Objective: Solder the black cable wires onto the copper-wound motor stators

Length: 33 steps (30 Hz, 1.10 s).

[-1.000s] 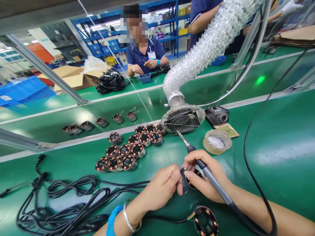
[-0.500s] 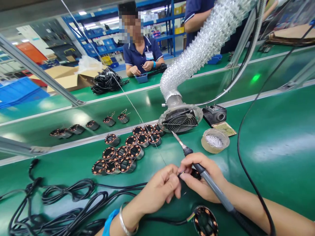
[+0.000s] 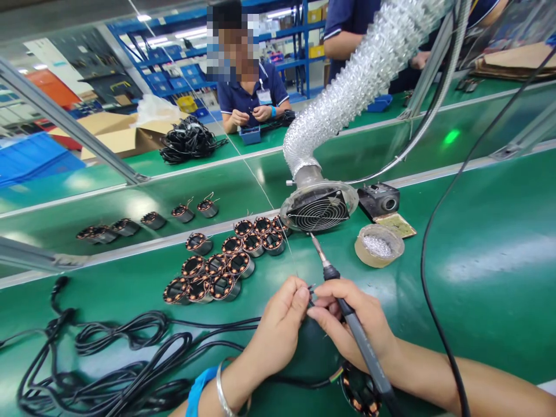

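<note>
My right hand [image 3: 365, 321] is wrapped round a soldering iron [image 3: 361, 341], its metal tip pointing up and away toward the fan. The thumb and fingers of that hand also reach toward my left hand [image 3: 280, 321]. My left hand pinches a small black piece [image 3: 311, 295] with thin ends sticking out; its exact kind is too small to tell. A thin pale wire [image 3: 269, 200] runs down from above to my left fingertips. Below my right hand lies a copper-wound motor stator [image 3: 358, 391], partly hidden, with a black cable [image 3: 304, 382] showing coloured leads beside it.
Several wound stators [image 3: 226, 263] stand grouped left of the hands. Black cables [image 3: 143, 365] lie coiled at the front left. Ahead are a fume-extractor fan [image 3: 321, 211], a bowl of silvery bits [image 3: 377, 246] and an iron stand [image 3: 382, 200]. A co-worker [image 3: 252, 92] sits across the bench.
My hands have shifted slightly left, and the black piece now shows more clearly at my left fingertips. The right hand has come over the stator, covering more of it.
</note>
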Each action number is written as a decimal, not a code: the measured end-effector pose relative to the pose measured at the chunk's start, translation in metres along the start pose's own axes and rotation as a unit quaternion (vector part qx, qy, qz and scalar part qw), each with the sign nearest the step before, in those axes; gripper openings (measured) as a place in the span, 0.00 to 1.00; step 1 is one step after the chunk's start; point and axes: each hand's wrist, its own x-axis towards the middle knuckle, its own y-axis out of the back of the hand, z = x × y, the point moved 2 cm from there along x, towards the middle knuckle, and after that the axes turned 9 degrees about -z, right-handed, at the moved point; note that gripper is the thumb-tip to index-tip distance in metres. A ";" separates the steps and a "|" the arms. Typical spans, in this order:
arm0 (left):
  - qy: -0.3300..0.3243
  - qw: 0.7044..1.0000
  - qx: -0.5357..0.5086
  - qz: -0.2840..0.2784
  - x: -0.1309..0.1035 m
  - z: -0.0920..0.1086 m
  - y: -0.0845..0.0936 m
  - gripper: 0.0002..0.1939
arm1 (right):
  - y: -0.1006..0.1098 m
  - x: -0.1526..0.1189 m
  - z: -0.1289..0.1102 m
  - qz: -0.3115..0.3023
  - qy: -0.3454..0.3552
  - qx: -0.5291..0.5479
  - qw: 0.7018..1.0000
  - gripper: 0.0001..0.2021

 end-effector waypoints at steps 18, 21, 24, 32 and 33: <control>-0.016 0.972 0.229 -0.046 -0.004 0.011 0.000 0.07 | 0.008 0.017 -0.006 -0.113 0.151 -0.042 0.981 0.16; -0.009 0.968 0.248 -0.043 -0.004 0.018 0.002 0.09 | 0.014 0.019 0.002 -0.096 0.112 -0.036 0.988 0.15; -0.005 0.969 0.242 -0.044 -0.002 0.023 0.007 0.12 | 0.022 0.020 0.012 -0.078 0.031 0.011 0.996 0.15; 0.061 0.994 0.007 -0.091 0.005 0.005 0.011 0.17 | 0.030 0.021 0.014 -0.079 0.062 -0.044 0.994 0.13; 0.069 0.993 -0.003 -0.093 0.005 0.004 0.010 0.17 | 0.030 0.021 0.013 -0.074 0.077 -0.048 0.993 0.12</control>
